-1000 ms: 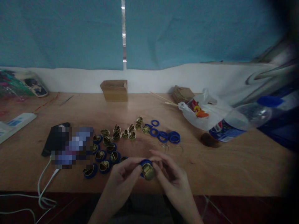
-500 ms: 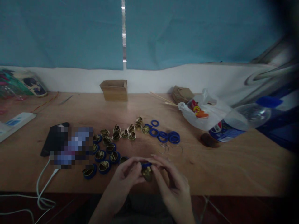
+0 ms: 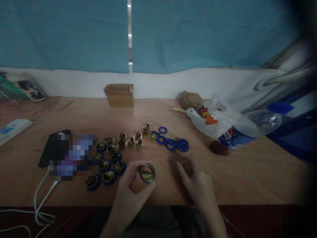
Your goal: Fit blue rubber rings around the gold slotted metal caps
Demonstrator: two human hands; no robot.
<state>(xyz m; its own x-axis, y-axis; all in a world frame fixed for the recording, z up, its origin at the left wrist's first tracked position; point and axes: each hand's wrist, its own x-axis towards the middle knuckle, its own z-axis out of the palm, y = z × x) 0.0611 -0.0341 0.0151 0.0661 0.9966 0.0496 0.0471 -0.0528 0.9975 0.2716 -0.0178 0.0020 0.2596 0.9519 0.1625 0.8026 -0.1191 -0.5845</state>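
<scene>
holding 1 gold pc (image 3: 148, 177), l hand (image 3: 129, 194), 1 btl (image 3: 239, 136)

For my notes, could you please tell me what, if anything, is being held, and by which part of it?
The left hand holds a round brass-coloured piece by its blue-edged rim; whether the right hand holds anything is unclear.

The left hand (image 3: 132, 191) pinches its grip closed; the right hand (image 3: 196, 181) reaches forward.

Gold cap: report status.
Left hand gripping gold cap. Right hand off it, near blue rings; grip unclear. Bottle farther right, clear of both hands.
</scene>
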